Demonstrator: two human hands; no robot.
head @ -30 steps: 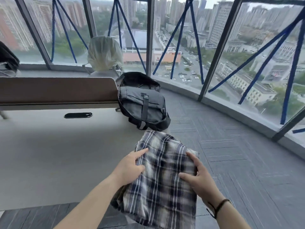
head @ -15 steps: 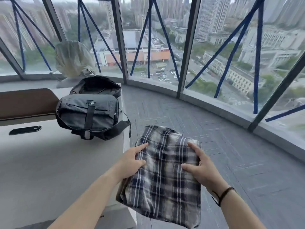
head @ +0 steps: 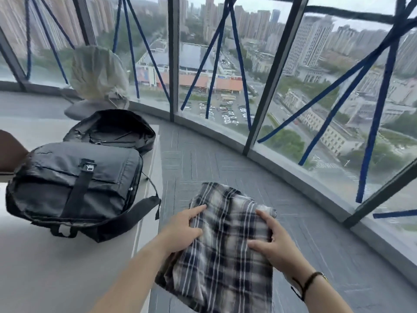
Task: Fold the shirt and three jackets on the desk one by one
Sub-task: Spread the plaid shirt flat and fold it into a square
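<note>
The desk [head: 56, 267] now fills only the frame's lower left, the grey bag [head: 74, 186] sitting nearer than before, while the folded plaid shirt [head: 225, 251] hangs over the floor at lower centre — left hand [head: 182, 229] and right hand [head: 273, 245] gripping its sides, its near edge blurred.

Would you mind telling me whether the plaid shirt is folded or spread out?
Folded: the plaid shirt is a compact layered rectangle held between both hands.
</note>
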